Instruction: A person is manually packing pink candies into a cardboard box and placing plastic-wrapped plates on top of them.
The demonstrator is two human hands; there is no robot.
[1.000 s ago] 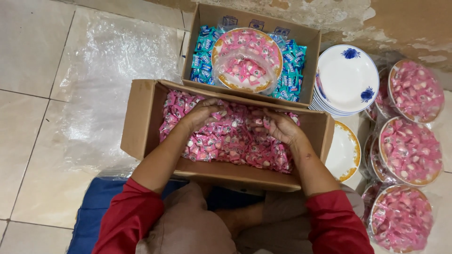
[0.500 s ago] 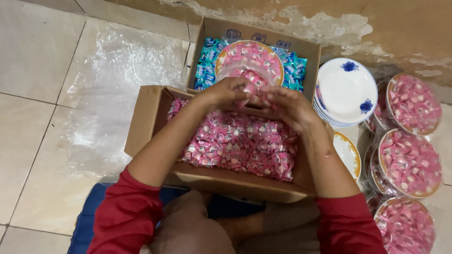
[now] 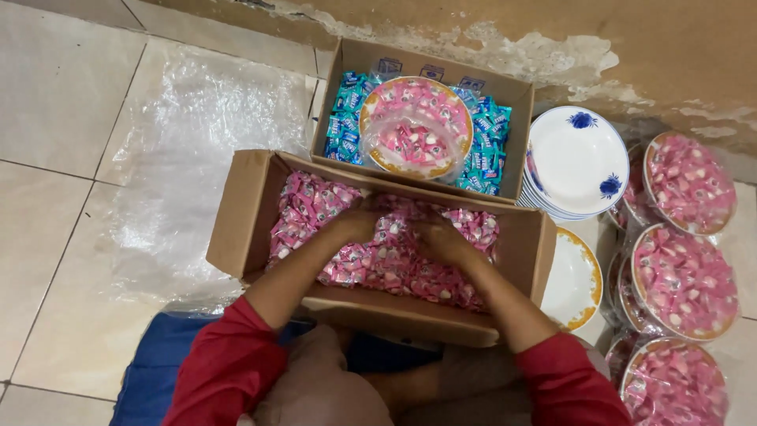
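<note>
Both hands have dropped from above the far box back into the near cardboard box (image 3: 236,207): left hand (image 3: 356,226) and right hand (image 3: 438,239) sink into its pink wrapped candies (image 3: 394,256); whether either hand is grasping any, I cannot tell

Half a second ago both hands were raised together over the far rim of the near cardboard box (image 3: 236,207), fingers bunched around a few pink sweets. Now the left hand (image 3: 356,225) and right hand (image 3: 438,239) are down inside that box, pressed into the pink wrapped sweets (image 3: 315,207), much as one second ago but slightly nearer the middle. Fingers are partly buried; whether they grip anything cannot be told. The bagged plate of sweets (image 3: 415,126) in the far box, then partly covered by the hands, is in full view. The view has shifted slightly.
</note>
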